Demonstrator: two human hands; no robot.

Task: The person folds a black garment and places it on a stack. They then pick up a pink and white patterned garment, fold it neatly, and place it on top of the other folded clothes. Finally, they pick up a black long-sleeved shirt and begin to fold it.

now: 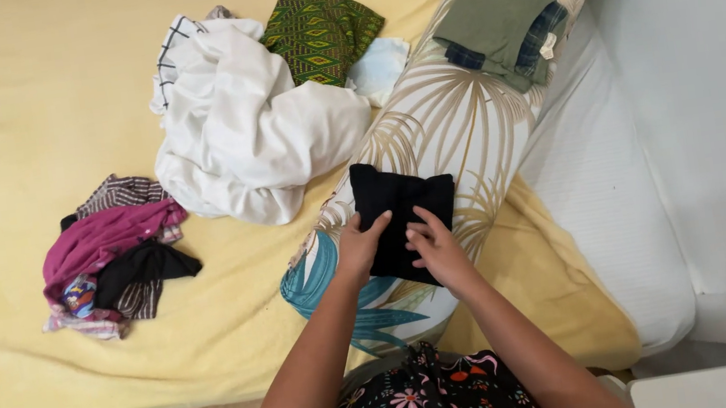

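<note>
Left hand (359,244) and right hand (434,249) both pressed flat on folded black cloth (403,215), fingers (377,222) loosely spread and not clamped, cloth lying on leaf-print bolster (445,117). Just beyond fingertips, up-left: white garment heap (249,135), green patterned cloth (322,34), pale blue piece (381,64); further up the bolster, folded olive and plaid stack (504,28). Far left of fingers on yellow bedsheet (11,121): small mixed pile of magenta, black, striped clothes (115,258); nothing blocking hands.

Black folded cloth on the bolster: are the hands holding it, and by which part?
Both hands rest on the black cloth: left hand at its left edge, right hand on its lower middle. It lies flat on the patterned bolster, pressed rather than lifted.
</note>
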